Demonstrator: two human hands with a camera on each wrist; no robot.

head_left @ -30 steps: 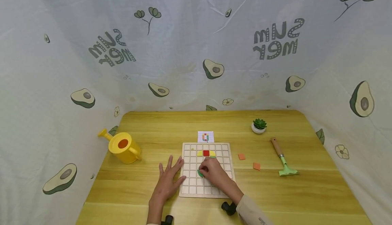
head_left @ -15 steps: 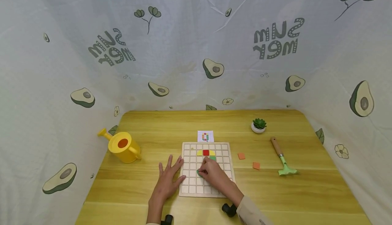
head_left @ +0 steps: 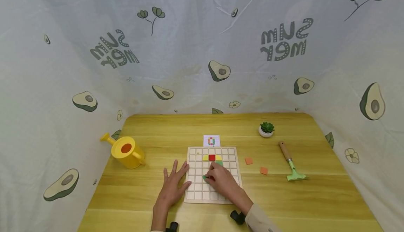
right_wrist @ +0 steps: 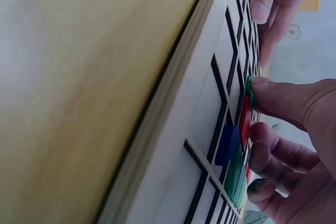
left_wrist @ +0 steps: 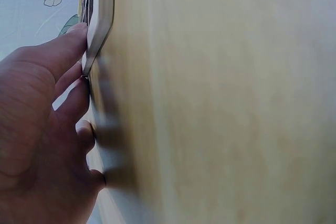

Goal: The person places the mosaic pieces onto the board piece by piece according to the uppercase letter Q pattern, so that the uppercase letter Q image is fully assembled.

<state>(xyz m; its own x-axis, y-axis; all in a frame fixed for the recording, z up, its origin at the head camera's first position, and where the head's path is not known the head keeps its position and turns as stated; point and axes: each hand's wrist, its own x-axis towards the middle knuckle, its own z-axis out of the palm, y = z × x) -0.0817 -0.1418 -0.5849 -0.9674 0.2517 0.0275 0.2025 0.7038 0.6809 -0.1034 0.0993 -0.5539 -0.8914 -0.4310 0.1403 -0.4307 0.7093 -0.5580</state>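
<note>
A square wooden grid board (head_left: pixel 193 186) lies on the table. My left hand (head_left: pixel 172 186) rests beside its left edge with fingers spread, the thumb touching the board's rim, as the left wrist view shows. My right hand (head_left: pixel 223 180) is over the board's middle and pinches a small green tile (right_wrist: pixel 250 92) at one cell; its far side is hidden by the fingers. A red tile (head_left: pixel 212 157) sits between two yellow tiles (head_left: pixel 206 157) in an upper row. Under the right hand, the right wrist view shows a blue tile (right_wrist: pixel 227 145), a red tile (right_wrist: pixel 244 120) and green tile (right_wrist: pixel 234 178).
Behind the board lies a pattern card (head_left: pixel 211 140). Two orange tiles (head_left: pixel 248 160) lie to its right, near a small green rake (head_left: pixel 294 174) with a wooden handle. A potted succulent (head_left: pixel 266 129) stands at the back right, a yellow watering can (head_left: pixel 128 152) at the left.
The right hand shifts only slightly at the green tile, and less of that tile shows now. The left hand stays in place.
</note>
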